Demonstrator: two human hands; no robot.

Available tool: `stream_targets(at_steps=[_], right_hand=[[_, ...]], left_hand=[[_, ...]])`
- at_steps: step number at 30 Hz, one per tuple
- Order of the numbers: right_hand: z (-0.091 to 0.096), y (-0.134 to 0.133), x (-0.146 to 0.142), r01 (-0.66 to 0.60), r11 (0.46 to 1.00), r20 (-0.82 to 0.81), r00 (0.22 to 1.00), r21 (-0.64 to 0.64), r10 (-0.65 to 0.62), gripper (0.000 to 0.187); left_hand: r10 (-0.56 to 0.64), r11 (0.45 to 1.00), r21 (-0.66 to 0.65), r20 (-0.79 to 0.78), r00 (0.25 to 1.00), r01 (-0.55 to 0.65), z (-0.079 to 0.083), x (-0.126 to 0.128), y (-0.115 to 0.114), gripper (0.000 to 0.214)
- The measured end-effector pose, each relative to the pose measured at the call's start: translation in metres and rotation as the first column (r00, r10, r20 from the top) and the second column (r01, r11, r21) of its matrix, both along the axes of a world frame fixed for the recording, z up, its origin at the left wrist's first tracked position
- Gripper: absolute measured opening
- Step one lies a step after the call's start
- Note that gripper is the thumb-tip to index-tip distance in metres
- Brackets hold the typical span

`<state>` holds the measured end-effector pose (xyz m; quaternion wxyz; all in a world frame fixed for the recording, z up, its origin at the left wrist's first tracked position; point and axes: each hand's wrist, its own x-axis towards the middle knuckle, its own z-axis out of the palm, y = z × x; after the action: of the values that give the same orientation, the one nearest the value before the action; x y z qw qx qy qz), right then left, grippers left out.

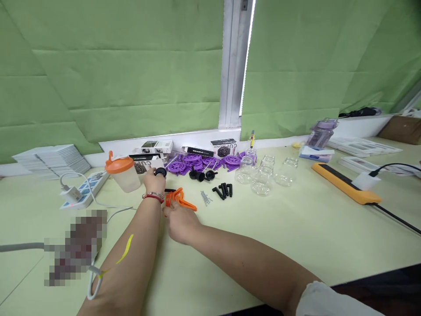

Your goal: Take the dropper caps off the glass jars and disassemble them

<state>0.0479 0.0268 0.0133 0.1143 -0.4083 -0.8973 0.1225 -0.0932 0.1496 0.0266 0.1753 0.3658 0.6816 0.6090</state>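
My left hand (153, 180) reaches forward over the table and pinches a small round black part (160, 172) near the boxes at the back. A red and silver bracelet circles that wrist. Closer to me, my right hand (180, 223) rests on the pale green table (296, 228), its fingers closed on an orange plastic piece (179, 199). Several purple wheel-shaped parts (197, 163) lie behind, with black knobs (201, 175), black pegs (223, 191) and a small bundle of metal screws (205, 198) beside them.
An orange-lidded plastic cup (122, 174) stands left of my left hand, next to a power strip (86, 189) with a charger. Clear glass jars (263, 175) stand right of the parts. A long yellow device (345, 188), stacked booklets (49, 160) and small boxes (158, 147) line the edges.
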Motion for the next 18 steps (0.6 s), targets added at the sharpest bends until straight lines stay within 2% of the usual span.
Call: stream_targets(at_steps=[4,9,13,18], right_hand=[[-0.003,0.002,-0.01,-0.008,0.999,0.033,0.999,0.039,0.007,0.039],[0.0,0.001,-0.016,-0.008,1.0,0.051,0.999,0.028,0.006,0.033],[0.0,0.003,-0.014,-0.014,0.999,0.058,0.998,0.038,0.012,0.025],[-0.001,0.007,-0.024,0.022,1.0,0.06,0.998,-0.009,-0.021,0.032]], left_hand=[[-0.045,0.994,0.106,0.286,0.957,0.015,0.007,0.004,-0.004,0.036],[-0.197,0.974,0.204,0.531,0.824,0.101,0.014,0.011,-0.015,0.033],[-0.295,0.953,0.25,0.633,0.716,0.171,0.021,0.015,-0.026,0.03],[-0.361,0.927,0.333,0.654,0.665,0.175,0.025,0.019,-0.038,0.034]])
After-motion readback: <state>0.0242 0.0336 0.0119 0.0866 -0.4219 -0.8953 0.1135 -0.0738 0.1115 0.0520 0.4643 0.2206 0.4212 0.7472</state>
